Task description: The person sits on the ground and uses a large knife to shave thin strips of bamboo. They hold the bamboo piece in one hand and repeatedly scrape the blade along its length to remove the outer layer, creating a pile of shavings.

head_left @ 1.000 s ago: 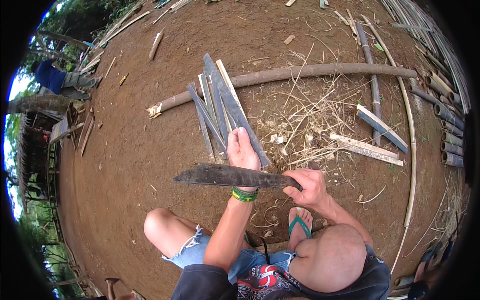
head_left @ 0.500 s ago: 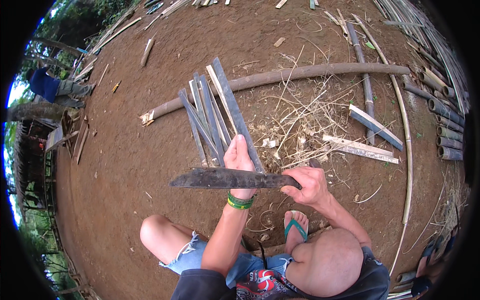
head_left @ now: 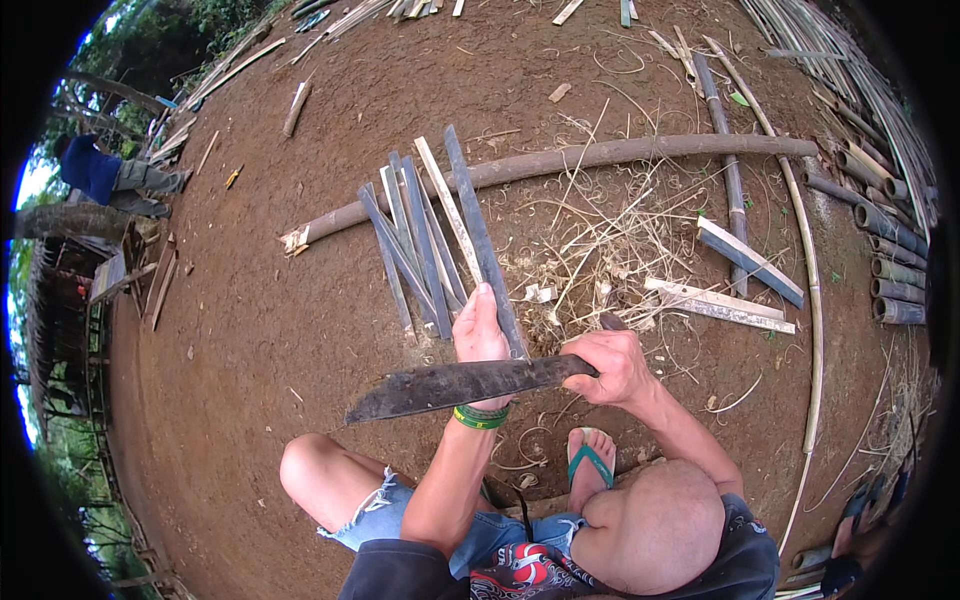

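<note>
Left hand [head_left: 480, 335]: closed around the near end of a long grey-green split bamboo strip [head_left: 478, 235]; green woven wristband [head_left: 480, 417] on the wrist.
Right hand [head_left: 618, 365]: fist wrapped tight on the handle of a long dark rust-stained machete blade [head_left: 455, 387].
Machete blade: lies roughly level, crossing in front of the left wrist, its tip pointing to the person's left; whether it touches the arm cannot be told.
Held bamboo strip: slants away from the person over the ground, its far end lying across a long brown round pole [head_left: 560, 165].
Bundle of split bamboo slats [head_left: 415, 245]: grey-green with one pale slat among them, fanned on the bare brown earth ground [head_left: 250, 330] just left of the held strip, touching one another.
Dry pale shavings and thin curls [head_left: 590, 250]: scattered to the right of the held strip, near the right hand.
Short pale split bamboo pieces [head_left: 720, 303]: lying beyond the shavings, well apart from both hands.
Stack of round bamboo poles [head_left: 890, 260]: along the right rim.
Foot in a green flip-flop sandal [head_left: 590, 465]: set on the ground below the right hand.
Bare knee [head_left: 320, 475]: to the left, above torn denim shorts [head_left: 385, 510].
Another person in a blue top [head_left: 95, 170]: far left edge, well apart.
</note>
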